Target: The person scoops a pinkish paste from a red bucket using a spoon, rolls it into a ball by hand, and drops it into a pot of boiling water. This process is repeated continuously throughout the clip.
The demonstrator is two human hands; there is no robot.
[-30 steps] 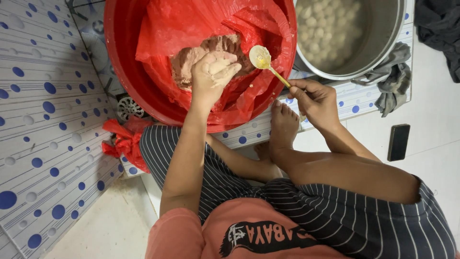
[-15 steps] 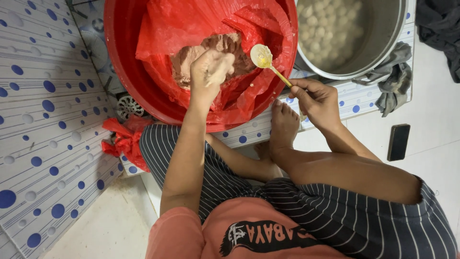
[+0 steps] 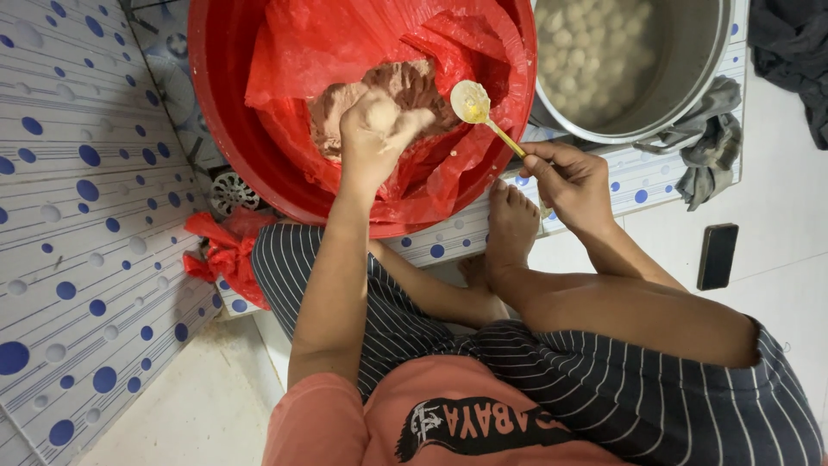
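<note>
The left hand (image 3: 373, 138) squeezes a ball of paste (image 3: 379, 110) over the red basin (image 3: 226, 103); the right hand (image 3: 571, 183) pinches the spoon (image 3: 473, 103). With a loose squeeze, I think the ball may drop.

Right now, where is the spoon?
In the head view, the spoon is in the right hand, its bowl over the red basin's right side, beside the metal pot.

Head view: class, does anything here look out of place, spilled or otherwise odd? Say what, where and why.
A dark phone lies on the white floor at right, near the wet work. A crumpled red bag sits on the floor below the red basin. A grey cloth hangs off the pot. Nothing looks spilled.
</note>
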